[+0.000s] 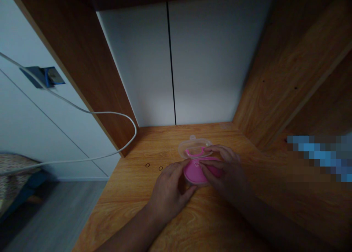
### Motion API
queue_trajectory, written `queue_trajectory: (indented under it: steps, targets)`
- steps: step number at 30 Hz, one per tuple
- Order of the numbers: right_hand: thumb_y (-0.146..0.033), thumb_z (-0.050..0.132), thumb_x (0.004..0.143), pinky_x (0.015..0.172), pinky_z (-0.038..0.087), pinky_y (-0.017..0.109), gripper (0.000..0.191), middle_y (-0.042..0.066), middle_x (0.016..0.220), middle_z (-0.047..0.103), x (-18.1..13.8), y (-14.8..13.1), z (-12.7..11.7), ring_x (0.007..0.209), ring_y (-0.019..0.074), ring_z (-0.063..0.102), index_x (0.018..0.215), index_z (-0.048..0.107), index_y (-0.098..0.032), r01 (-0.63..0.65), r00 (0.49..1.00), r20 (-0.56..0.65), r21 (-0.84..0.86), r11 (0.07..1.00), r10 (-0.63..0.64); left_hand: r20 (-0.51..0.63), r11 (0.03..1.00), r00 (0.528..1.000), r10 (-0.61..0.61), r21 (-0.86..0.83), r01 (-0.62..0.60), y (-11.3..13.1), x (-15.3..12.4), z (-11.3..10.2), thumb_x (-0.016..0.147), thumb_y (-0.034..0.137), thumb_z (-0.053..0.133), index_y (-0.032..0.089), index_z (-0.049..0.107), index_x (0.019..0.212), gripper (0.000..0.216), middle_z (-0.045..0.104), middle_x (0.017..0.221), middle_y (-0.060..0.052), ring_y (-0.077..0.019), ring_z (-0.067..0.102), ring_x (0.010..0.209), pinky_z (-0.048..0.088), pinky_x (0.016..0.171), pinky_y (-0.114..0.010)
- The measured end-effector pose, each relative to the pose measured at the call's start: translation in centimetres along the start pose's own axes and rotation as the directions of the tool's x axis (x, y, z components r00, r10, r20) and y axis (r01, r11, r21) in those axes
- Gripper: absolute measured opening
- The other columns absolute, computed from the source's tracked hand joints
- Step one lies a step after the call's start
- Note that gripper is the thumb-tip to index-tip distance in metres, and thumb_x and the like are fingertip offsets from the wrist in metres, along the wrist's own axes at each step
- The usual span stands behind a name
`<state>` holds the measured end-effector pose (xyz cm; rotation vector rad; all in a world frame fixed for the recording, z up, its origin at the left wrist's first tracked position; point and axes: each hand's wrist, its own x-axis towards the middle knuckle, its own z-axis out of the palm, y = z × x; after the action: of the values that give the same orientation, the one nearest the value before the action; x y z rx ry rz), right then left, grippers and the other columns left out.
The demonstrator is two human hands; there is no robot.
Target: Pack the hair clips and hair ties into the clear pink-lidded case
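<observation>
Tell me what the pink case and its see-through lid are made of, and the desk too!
The pink case looks like smooth, shiny plastic: even colour, soft gleam. The clear lid seems to be see-through plastic, with a moulded tab on its rim. The desk top shows orange wood grain with a slight sheen, so probably wood laminate, though it could be real wood.

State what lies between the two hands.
The head view shows a pink plastic case with a clear lid between the left hand and the right hand, touching both.
</observation>
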<state>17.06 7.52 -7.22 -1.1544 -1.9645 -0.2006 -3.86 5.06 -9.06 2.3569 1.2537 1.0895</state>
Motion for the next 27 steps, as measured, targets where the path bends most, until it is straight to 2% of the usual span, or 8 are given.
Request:
queue_trajectory:
  steps: [6,12,15,18,20,22,24,27]
  targets:
    - [-0.028,0.066,0.086,0.096,0.047,0.055,0.014,0.005,0.114,0.066,0.0,0.1,-0.1,0.113,0.0296,0.058,0.094,0.076,-0.031,-0.038,0.999,0.028,0.073,0.997,0.036,-0.003,1.000,1.000,-0.015,-0.007,0.015,-0.3,0.1,-0.3,0.080,0.029,0.074,0.024,0.045,0.139,0.065,0.063,0.132,-0.011,-0.0284,0.061,0.117,0.050,0.099,-0.050]
    - [-0.031,0.064,0.088,0.098,0.050,0.052,0.027,0.011,0.124,0.057,-0.2,1.0,0.6,0.117,0.0286,0.056,0.113,0.069,-0.025,-0.075,0.997,0.047,0.211,0.975,0.066,-0.025,0.990,0.990,-0.141,-0.034,0.140,-1.4,0.2,-0.5,0.082,0.026,0.070,0.023,0.044,0.140,0.064,0.062,0.132,-0.012,-0.0283,0.060,0.119,0.049,0.102,-0.049]
    - [-0.030,0.062,0.089,0.099,0.050,0.051,0.028,0.011,0.124,0.056,-0.1,1.1,0.6,0.118,0.0280,0.055,0.116,0.067,-0.024,-0.067,0.996,0.078,0.243,0.968,0.049,-0.015,0.991,0.991,-0.132,-0.031,0.132,-1.5,0.4,-1.2,0.081,0.030,0.071,0.022,0.037,0.144,0.072,0.058,0.136,-0.014,-0.0295,0.057,0.122,0.047,0.104,-0.049]
    - [-0.030,0.059,0.092,0.100,0.049,0.051,0.026,0.011,0.126,0.055,0.0,0.8,0.2,0.119,0.0271,0.054,0.117,0.067,-0.025,-0.076,0.995,0.080,0.270,0.960,0.056,-0.002,0.998,0.998,-0.065,0.026,0.065,-1.9,0.9,-3.1,0.083,0.031,0.067,0.019,0.026,0.148,0.077,0.050,0.143,-0.017,-0.0310,0.052,0.127,0.042,0.107,-0.050]
    - [-0.030,0.056,0.094,0.101,0.049,0.050,0.025,0.010,0.127,0.055,0.2,0.6,-0.1,0.120,0.0266,0.055,0.116,0.067,-0.026,-0.092,0.994,0.079,0.280,0.956,0.072,-0.013,0.994,0.998,-0.061,0.095,0.062,-2.8,1.3,-5.2,0.089,0.024,0.055,0.018,0.034,0.141,0.056,0.053,0.135,-0.017,-0.0284,0.055,0.119,0.045,0.102,-0.048]
    - [-0.030,0.054,0.095,0.101,0.048,0.050,0.024,0.010,0.126,0.056,0.2,0.5,-0.4,0.119,0.0261,0.055,0.115,0.067,-0.026,-0.097,0.994,0.073,0.289,0.952,0.079,0.024,0.970,0.993,-0.119,0.216,0.111,-4.4,1.6,-7.3,0.089,0.021,0.050,0.018,0.049,0.123,0.034,0.059,0.120,-0.014,-0.0273,0.058,0.108,0.047,0.095,-0.046]
    - [-0.030,0.053,0.096,0.100,0.048,0.049,0.024,0.010,0.124,0.057,0.2,0.5,-0.5,0.118,0.0257,0.056,0.114,0.068,-0.026,-0.092,0.995,0.061,0.298,0.950,0.078,0.147,0.928,0.974,-0.175,0.356,0.113,-6.4,1.7,-9.0,0.086,0.022,0.054,0.018,0.057,0.108,0.023,0.062,0.108,-0.011,-0.0278,0.059,0.101,0.047,0.091,-0.044]
    - [-0.030,0.052,0.096,0.099,0.049,0.049,0.023,0.010,0.122,0.057,0.2,0.7,-0.5,0.117,0.0256,0.056,0.112,0.069,-0.025,-0.093,0.995,0.048,0.294,0.951,0.083,0.235,0.869,0.934,-0.268,0.478,0.129,-9.3,1.3,-10.1,0.086,0.027,0.056,0.018,0.060,0.108,0.025,0.061,0.105,-0.011,-0.0265,0.059,0.096,0.047,0.087,-0.041]
